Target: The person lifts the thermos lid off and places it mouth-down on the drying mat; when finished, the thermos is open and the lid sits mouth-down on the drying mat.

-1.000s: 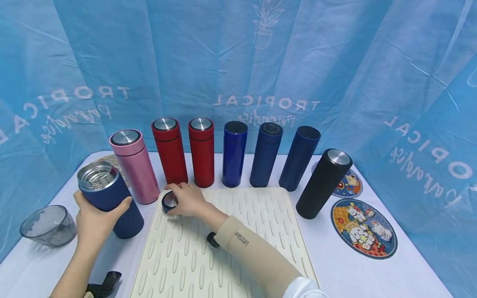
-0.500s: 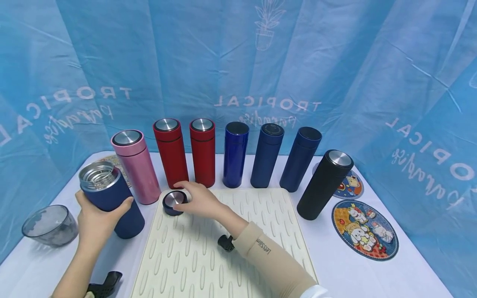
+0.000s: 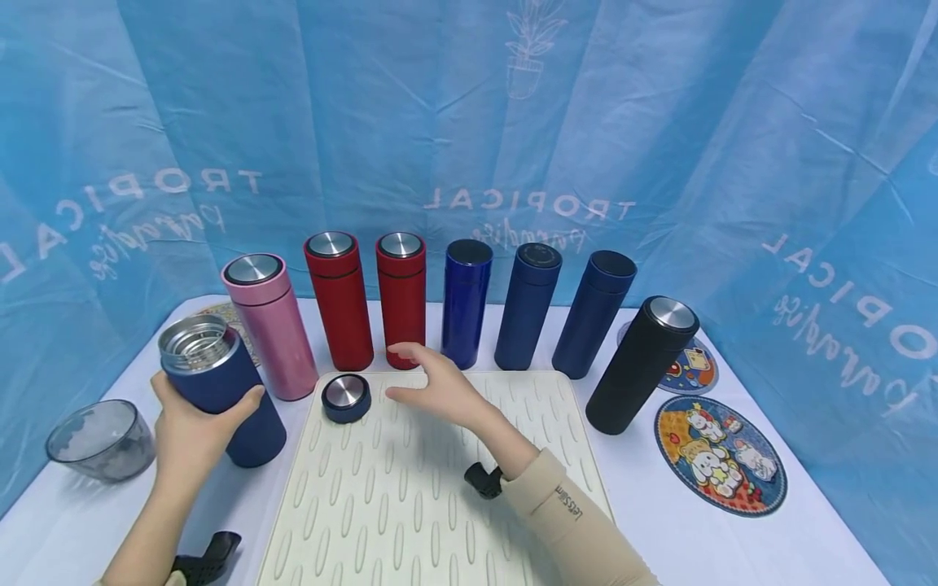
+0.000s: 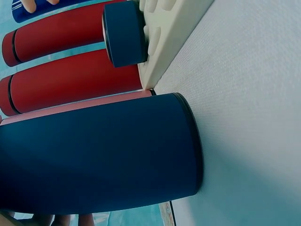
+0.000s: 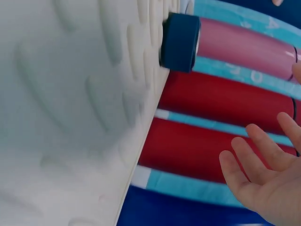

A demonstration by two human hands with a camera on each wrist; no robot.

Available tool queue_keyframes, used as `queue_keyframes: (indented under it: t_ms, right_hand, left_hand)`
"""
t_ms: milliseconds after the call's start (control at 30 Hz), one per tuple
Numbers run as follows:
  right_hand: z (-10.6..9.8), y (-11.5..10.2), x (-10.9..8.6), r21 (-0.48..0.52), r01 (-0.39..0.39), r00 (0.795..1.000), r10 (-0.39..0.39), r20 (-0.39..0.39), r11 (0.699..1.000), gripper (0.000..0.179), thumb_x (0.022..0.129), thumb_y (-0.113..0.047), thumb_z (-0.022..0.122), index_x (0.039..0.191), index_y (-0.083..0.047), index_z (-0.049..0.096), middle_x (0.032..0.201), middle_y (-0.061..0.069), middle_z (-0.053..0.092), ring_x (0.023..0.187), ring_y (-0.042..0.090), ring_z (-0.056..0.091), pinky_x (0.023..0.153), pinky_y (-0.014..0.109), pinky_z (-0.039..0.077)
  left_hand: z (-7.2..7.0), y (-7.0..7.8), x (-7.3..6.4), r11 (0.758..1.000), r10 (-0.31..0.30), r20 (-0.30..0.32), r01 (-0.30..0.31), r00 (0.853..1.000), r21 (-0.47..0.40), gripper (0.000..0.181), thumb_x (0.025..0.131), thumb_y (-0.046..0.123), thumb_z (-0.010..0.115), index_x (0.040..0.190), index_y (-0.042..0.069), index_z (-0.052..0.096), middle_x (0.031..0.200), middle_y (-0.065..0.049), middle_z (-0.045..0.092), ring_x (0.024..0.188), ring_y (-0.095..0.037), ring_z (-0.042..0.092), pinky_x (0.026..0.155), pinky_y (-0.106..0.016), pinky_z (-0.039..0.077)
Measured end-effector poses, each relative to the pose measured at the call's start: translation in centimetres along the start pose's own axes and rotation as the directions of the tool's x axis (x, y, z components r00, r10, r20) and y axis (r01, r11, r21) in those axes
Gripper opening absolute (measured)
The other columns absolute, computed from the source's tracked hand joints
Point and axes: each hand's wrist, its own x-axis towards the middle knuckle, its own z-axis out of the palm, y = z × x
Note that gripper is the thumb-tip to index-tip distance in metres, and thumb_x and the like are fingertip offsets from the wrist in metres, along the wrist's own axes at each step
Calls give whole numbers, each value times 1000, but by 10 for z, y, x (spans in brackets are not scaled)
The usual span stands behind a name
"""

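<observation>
My left hand [image 3: 196, 423] grips a wide navy thermos bottle [image 3: 227, 387] at the left of the head view; its steel mouth is uncovered. In the left wrist view the navy thermos [image 4: 103, 153] fills the foreground, fingertips curled behind it. A navy lid [image 3: 347, 398] with a silver top sits on the far left corner of the cream ribbed mat [image 3: 410, 488]. To the right of the lid, my right hand [image 3: 443, 391] hovers over the mat, fingers and thumb spread, holding nothing. The right wrist view shows the lid [image 5: 180, 42] apart from those fingers.
Behind the mat stand a pink bottle [image 3: 271, 330], two red bottles [image 3: 340, 313], a glossy blue bottle [image 3: 465, 305] and two navy ones [image 3: 528, 309]. A black bottle [image 3: 639, 366] leans rightward in view. A glass bowl [image 3: 103, 439] is far left, a cartoon coaster [image 3: 721, 456] right.
My right hand has let go of the lid and drawn back to the right, its fingers spreading. The lid stays on the mat. My left hand keeps its hold on the navy thermos.
</observation>
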Motion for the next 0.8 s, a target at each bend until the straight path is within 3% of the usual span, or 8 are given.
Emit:
queue_keyframes:
  t_ms: [567, 800]
  right_hand:
    - [-38, 28, -40, 115, -65, 991, 78, -109, 991, 51, 86, -22, 65, 133, -15, 46, 134, 7, 49, 125, 25, 43, 101, 48, 35]
    - [-55, 44, -57, 134, -98, 976, 121, -179, 986, 50, 86, -18, 65, 132, -12, 46, 131, 7, 51, 122, 25, 45, 99, 48, 37]
  left_hand:
    - [0, -1, -1, 1000, 10, -3, -10, 1000, 10, 99, 78, 36, 70, 142, 10, 0, 138, -35, 29, 118, -54, 38, 93, -65, 32]
    - [-1, 0, -1, 1000, 6, -10, -6, 1000, 18, 99, 77, 37, 70, 142, 11, 0, 137, -35, 30, 118, -54, 38, 93, -65, 32]
